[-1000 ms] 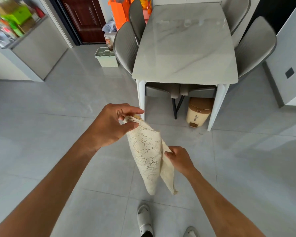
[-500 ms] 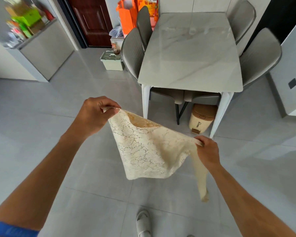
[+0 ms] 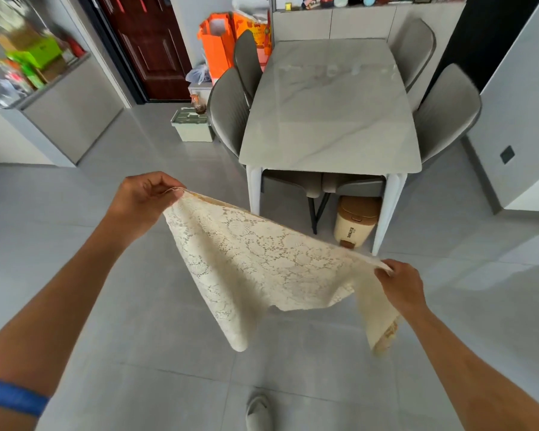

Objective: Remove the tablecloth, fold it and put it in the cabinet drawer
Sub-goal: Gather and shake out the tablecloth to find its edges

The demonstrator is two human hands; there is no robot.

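A cream lace tablecloth (image 3: 262,262), folded into a smaller piece, hangs stretched in the air between my hands above the grey floor. My left hand (image 3: 143,197) pinches its upper left corner. My right hand (image 3: 402,284) grips the right corner, lower and nearer to me. The cloth's top edge is pulled taut between them, and two tails droop down, one in the middle and one under my right hand. Ahead stands the bare marble-top dining table (image 3: 330,119). A grey cabinet (image 3: 72,119) stands at the left wall; no drawer is visible on it.
Grey chairs (image 3: 227,113) flank the table on both sides, with more tucked under its near end. A beige bin (image 3: 355,222) sits under the table. A pale green box (image 3: 193,126) and orange bags (image 3: 218,48) stand near the dark red door. My shoe (image 3: 257,412) shows below.
My hands have drawn apart, spreading the cloth from a bunched hanging strip into a wide taut sheet. The view has tilted up, showing more of the room's far end.
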